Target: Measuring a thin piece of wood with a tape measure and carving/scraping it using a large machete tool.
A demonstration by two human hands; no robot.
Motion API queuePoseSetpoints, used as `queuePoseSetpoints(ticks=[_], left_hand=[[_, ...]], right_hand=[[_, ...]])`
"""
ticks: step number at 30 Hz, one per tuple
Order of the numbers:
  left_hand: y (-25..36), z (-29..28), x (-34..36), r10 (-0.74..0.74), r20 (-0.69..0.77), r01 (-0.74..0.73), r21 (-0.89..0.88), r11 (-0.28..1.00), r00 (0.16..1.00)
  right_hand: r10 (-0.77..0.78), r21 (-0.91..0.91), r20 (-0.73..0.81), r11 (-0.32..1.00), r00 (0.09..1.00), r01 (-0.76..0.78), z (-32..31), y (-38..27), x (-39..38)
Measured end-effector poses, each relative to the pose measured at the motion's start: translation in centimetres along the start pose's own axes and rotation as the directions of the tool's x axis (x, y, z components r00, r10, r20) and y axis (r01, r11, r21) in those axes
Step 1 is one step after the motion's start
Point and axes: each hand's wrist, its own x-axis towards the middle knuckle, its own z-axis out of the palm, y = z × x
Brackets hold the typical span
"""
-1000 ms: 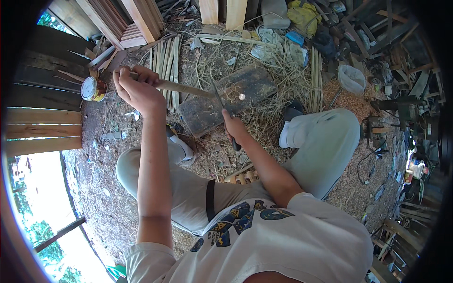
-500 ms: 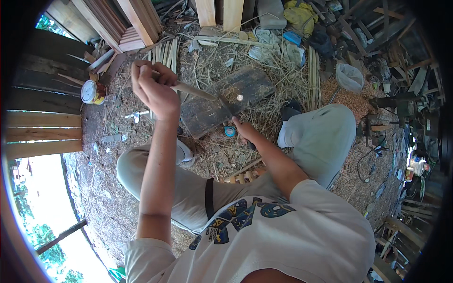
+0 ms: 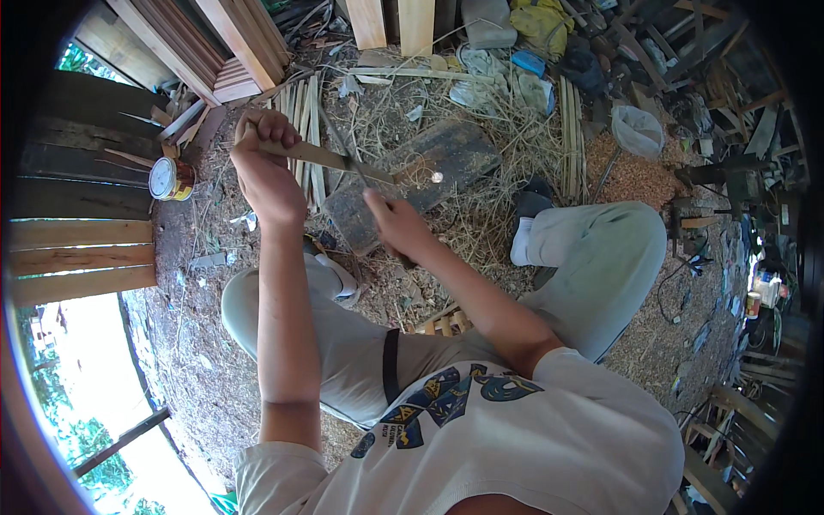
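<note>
My left hand (image 3: 268, 176) is closed around one end of a flat, pale wooden strip (image 3: 319, 155), which slants down to the right over a dark board. In my right hand (image 3: 400, 227) is a long-bladed knife, its narrow dark blade (image 3: 352, 153) crossing the strip near the middle and pointing away to the upper left. The fingers are wrapped round its handle, which is mostly hidden. Below both hands the worn wooden board (image 3: 459, 154) lies on the ground, with thin curled shavings (image 3: 418, 172) and a small pale round spot on it.
Thin slats lie in a bundle (image 3: 307, 112) beyond my left hand and in another (image 3: 569, 129) at the right. Dry fibres surround the board. A paint can (image 3: 172, 179) stands by the plank wall. Wood shavings (image 3: 631, 176) are heaped beside a white bucket (image 3: 638, 131).
My right hand and the knife have moved left and away from me along the strip, nearer my left hand. The blue tape measure near the board is now out of sight.
</note>
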Motion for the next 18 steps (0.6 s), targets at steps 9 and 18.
queuePoseSetpoints(ticks=[9,18], left_hand=[[-0.9,1.3,-2.6,0.117,-0.104,-0.118,-0.006,0.993,0.988],[-2.1,2.5,-1.6,0.244,-0.067,-0.246,-0.028,0.969,0.967]], right_hand=[[0.275,0.048,-0.014,0.96,0.961,-0.274,-0.3,6.7,1.3],[0.447,-0.012,-0.022,0.894,0.894,-0.447,-3.4,16.1,2.7]])
